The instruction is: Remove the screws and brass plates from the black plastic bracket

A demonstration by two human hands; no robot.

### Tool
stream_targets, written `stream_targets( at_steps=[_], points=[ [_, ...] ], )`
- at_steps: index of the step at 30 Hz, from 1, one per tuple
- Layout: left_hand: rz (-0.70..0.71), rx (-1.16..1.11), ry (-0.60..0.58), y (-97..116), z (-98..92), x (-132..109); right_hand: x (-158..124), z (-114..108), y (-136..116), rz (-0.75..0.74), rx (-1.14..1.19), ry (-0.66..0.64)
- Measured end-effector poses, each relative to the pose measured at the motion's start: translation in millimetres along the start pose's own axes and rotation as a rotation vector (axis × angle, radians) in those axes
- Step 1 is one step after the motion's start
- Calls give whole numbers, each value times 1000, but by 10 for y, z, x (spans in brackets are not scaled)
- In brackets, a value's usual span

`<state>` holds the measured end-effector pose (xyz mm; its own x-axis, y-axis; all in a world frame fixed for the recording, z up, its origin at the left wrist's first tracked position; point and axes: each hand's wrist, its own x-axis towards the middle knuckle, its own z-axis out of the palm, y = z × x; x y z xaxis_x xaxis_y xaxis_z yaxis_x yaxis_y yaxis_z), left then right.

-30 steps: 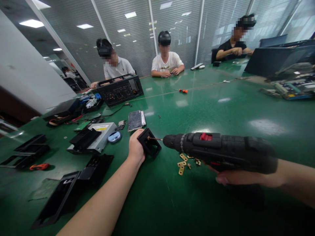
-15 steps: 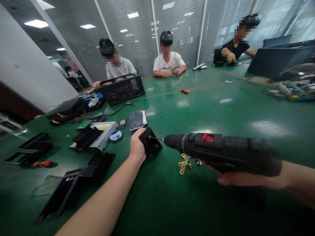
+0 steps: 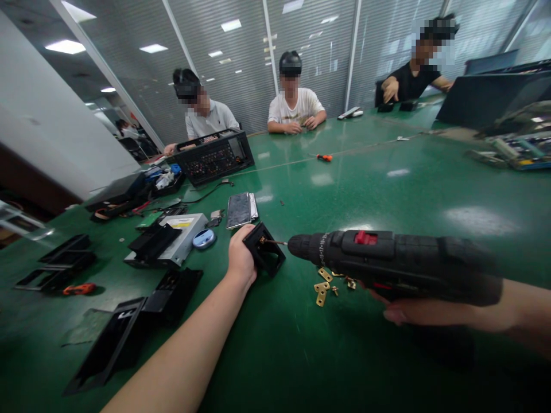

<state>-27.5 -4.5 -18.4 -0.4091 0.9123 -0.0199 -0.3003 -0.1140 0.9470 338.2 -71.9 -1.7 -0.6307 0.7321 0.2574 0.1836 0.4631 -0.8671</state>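
Note:
My left hand (image 3: pixel 241 255) is closed around the left side of a black frame-like part (image 3: pixel 272 258), holding it tilted above the green table. A small brass-coloured piece (image 3: pixel 263 241) sits on its inner face. My right hand (image 3: pixel 424 312) grips a black cordless drill (image 3: pixel 370 258) with a red switch on top. The drill lies level, pointing left, and its thin bit (image 3: pixel 278 242) reaches to the brass piece. Below the chuck, several brass plates (image 3: pixel 321 297) and small screws (image 3: pixel 335 291) lie loose on the table.
Left of my forearm lie long black trays (image 3: pixel 107 344), an orange screwdriver (image 3: pixel 80 289), an optical drive (image 3: pixel 183 241) and a round blue-rimmed object (image 3: pixel 204 238). Farther back are a silver panel (image 3: pixel 239 210), a black computer case (image 3: pixel 215 158) and another screwdriver (image 3: pixel 324 157). Three people sit across the table.
The drill has shifted slightly to the right in view, its bit still at the black part. My left hand has hardly moved. At far right, a person's hand has moved left and up.

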Motion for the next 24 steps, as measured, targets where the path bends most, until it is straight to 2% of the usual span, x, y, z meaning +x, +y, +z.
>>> stream_targets(
  at_steps=[4,9,12,15,21,24],
  points=[
    [-1,-15,4,-1,8,-3,-62,46,-24,53,24,79],
    [-1,-12,-10,-10,7,-6,-37,-51,142,-81,-50,-6],
    [-4,-11,-14,-8,1,-3,-28,-105,230,-104,-106,-30],
    [-7,-14,-5,-3,-2,1,-44,-95,210,-126,-112,-28],
    [-23,-11,8,-4,-1,-4,-108,32,-13,78,4,60],
    [-9,-11,12,-6,-1,-7,-65,48,-59,60,-2,73]
  ],
)
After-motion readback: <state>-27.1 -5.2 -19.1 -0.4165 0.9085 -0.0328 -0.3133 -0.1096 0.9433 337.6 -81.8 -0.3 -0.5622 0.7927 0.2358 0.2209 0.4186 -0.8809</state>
